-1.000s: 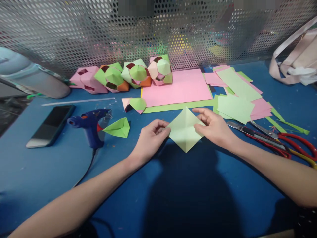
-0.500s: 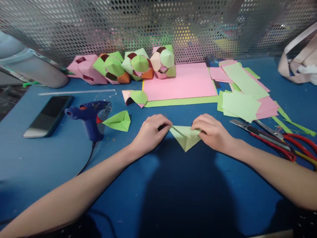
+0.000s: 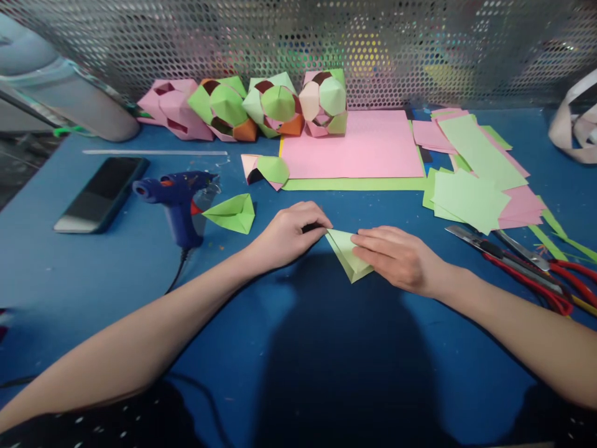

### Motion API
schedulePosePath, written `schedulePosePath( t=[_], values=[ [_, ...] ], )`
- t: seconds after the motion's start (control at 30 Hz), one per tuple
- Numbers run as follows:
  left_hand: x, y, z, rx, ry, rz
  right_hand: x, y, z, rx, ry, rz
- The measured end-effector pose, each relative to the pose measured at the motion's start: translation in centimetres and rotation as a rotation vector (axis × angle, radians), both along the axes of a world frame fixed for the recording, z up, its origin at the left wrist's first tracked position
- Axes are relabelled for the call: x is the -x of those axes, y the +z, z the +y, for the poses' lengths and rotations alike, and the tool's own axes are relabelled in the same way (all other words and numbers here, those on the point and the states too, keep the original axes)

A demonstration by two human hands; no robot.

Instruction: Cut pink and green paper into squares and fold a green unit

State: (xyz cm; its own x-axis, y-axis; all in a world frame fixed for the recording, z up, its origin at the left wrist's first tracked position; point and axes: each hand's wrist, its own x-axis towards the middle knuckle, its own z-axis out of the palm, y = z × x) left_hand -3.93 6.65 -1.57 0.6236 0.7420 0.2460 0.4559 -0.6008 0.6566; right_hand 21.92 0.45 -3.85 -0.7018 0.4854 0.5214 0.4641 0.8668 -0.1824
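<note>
A pale green folded sheet of paper (image 3: 345, 250) lies on the blue table between my hands, its point toward me. My left hand (image 3: 298, 233) pinches its upper left corner between thumb and fingers. Across the right half of the paper, my right hand (image 3: 392, 255) lies with fingers stretched out flat, covering that side. Left of my hands sits a folded bright green paper piece (image 3: 236, 213). Beyond it stands a joined pink and green paper piece (image 3: 267, 170).
A blue glue gun (image 3: 180, 208), a phone (image 3: 102, 194) and a clear stick (image 3: 153, 152) lie at left. Several paper balls (image 3: 278, 104) line the mesh partition, beside pink sheets (image 3: 359, 146). At right are cut papers (image 3: 471, 199), a utility knife (image 3: 504, 258) and red-handled scissors (image 3: 576, 280).
My right hand has gone from pinching the paper's right corner to lying flat over it. My left hand keeps its pinch. The view has shifted slightly.
</note>
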Motion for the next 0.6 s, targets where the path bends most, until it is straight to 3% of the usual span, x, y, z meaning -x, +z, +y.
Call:
schedulePosePath(
  t=[0.33,0.6],
  values=[
    [1.1,0.1,1.3,0.047,-0.133,-0.011,0.0,0.8,-0.1,-0.004,0.036,-0.046],
    [1.1,0.1,1.4,0.059,-0.150,-0.030,0.2,0.5,-0.1,0.186,-0.004,0.052]
  ],
)
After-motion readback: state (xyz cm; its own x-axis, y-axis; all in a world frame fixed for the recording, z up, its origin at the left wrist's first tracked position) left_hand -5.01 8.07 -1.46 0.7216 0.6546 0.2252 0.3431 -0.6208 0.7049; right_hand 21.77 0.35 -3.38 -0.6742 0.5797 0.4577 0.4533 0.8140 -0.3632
